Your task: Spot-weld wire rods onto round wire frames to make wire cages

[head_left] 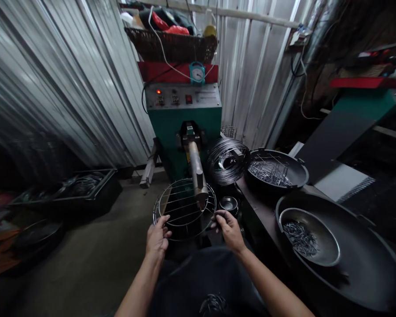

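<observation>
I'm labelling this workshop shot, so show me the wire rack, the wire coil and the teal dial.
Wire rack [180,211], head view: a middle crossbar.
Wire coil [226,177], head view: lower strands.
Teal dial [197,74], head view: white face.

ribbed metal wall [95,75], far side | drab floor [95,246], left | pale beam [251,16], far top | pretty dim light tbh

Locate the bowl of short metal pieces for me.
In the head view, the bowl is at lower right, resting inside the large dark pan, to the right of the right hand.
</observation>
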`<state>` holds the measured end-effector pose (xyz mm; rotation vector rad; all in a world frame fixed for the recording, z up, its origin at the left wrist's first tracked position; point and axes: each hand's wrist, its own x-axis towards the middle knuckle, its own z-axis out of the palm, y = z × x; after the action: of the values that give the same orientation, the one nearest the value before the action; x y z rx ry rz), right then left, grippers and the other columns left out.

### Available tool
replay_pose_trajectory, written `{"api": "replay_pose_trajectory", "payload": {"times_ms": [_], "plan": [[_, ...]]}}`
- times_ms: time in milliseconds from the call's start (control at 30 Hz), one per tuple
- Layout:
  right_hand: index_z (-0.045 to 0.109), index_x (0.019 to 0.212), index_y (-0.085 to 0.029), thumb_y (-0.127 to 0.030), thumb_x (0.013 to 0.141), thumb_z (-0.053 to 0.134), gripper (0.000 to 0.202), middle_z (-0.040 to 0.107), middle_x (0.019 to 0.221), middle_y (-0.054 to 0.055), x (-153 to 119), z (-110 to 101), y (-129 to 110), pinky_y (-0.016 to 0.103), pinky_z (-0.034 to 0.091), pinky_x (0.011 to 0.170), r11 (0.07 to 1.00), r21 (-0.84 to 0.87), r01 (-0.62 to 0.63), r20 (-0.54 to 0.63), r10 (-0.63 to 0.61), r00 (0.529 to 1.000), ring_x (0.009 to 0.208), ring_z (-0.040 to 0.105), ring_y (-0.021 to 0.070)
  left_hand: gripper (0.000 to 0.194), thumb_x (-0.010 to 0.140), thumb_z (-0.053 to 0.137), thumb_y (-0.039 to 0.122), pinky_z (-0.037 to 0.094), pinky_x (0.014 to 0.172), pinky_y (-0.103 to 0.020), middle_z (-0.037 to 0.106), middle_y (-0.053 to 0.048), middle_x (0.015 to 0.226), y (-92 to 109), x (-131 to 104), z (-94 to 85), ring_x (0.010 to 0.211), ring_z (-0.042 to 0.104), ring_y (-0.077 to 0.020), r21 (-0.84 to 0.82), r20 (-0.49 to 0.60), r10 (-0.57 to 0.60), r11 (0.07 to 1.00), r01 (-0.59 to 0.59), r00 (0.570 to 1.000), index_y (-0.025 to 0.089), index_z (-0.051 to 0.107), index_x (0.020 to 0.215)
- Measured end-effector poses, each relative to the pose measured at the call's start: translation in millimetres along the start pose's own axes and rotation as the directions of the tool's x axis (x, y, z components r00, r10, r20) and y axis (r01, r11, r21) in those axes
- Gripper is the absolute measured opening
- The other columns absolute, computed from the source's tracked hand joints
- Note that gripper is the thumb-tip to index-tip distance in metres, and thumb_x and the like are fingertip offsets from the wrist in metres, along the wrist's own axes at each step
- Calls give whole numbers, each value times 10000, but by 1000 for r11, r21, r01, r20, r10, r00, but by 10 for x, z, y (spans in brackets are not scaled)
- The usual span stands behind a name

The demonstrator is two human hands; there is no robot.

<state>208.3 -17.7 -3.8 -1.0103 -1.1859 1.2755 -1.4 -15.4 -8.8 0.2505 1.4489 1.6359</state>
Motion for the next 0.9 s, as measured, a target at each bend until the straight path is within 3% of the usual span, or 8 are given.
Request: {"api": "replay_pose_trajectory", "payload": {"times_ms": [100, 233, 333, 433, 633, 900], "plan": [[571, 976, -177, -432, 803, 523, 312, 625, 776, 31, -7, 19, 44, 231, 445, 533, 999, 21, 35, 28, -35, 999, 594, 584, 121, 376, 444, 716, 283, 207, 343, -177, 283, 107, 499, -14, 9, 19, 380, 255, -29, 9, -1, -14, 1000, 14, 1000, 186, 404, 628], [620, 881, -183, -389, 815, 526, 236, 606, 685, 0, 29, 37, 146, 238, 443, 585, 964, -233, 130, 257, -68, 964, 580, 563, 113, 360, 454, 712, 296, 226, 352, -181, 290, 104, 494, -8, -2, 25, 386, 291, -41, 46, -16, 4, 999, -4, 1000, 185, 424, 640], [611, 875, -185, -358, 824, 506, 209, 578, 623, -23, 60, 19, 190, 227, 435, 565, 931, -329, 159, 328, -45, 944, 534, 539, 100, 363, 459, 714, 302, 242, 359, -184, 314, 100, 503, 9, -16, 12, 394, 305, -43, 64, -16, 30, 997, -29, 999, 184, 436, 660], [594, 849, -185, -347, 810, 509, 187, 586, 634, -22, 80, 15, 185, 217, 427, 529, 941, -320, 113, 319, -5, 948, 514, 541, 98, 366, 464, 713, 301, 243, 359, -184, 331, 96, 518, 24, -21, 8, 398, 301, -40, 57, -2, 39, 998, -39, 999, 183, 433, 669], [566, 857, -165, -313, 778, 518, 174, 636, 740, 8, 89, 65, 138, 210, 421, 503, 984, -166, -61, 181, 91, 979, 530, 587, 100, 390, 453, 719, 282, 219, 359, -178, 316, 103, 521, 49, -43, 55, 398, 272, -32, 35, -4, 23, 999, -23, 1000, 187, 408, 668], [564, 854, -161, -326, 766, 544, 188, 634, 735, 7, 130, 50, 146, 207, 415, 504, 991, -117, -68, 182, 89, 979, 528, 592, 97, 414, 409, 741, 287, 198, 365, -170, 277, 120, 476, 68, -44, 95, 396, 227, -23, 12, -1, -17, 1000, 18, 1000, 182, 418, 646]]}}
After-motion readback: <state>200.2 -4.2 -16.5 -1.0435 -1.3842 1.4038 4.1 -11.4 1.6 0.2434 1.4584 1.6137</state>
